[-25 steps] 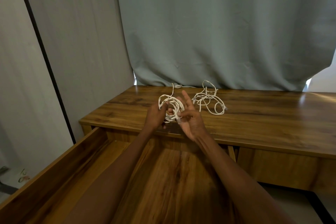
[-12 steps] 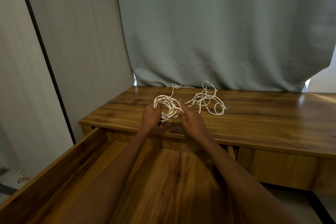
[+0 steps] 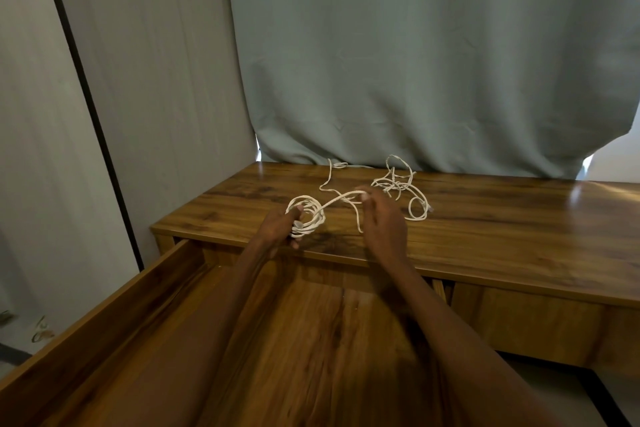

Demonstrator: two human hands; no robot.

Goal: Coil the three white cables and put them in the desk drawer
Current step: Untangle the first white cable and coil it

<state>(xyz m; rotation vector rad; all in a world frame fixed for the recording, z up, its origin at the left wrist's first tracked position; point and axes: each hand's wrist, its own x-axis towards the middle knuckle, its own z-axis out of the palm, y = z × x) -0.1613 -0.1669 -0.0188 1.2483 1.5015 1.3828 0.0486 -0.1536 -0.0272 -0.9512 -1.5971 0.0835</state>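
My left hand grips the white coil; my right hand pinches its loose strand above the desk. No writing is legible anywhere.

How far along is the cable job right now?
Done: the drawer stands open, with no cable visible inside. In hand: the left hand grips a partly wound coil, and the right hand pinches its free strand to feed another loop. Left: finishing this coil, then the tangled cable lying on the desk and a loose strand near the curtain. Nothing is stowed yet.
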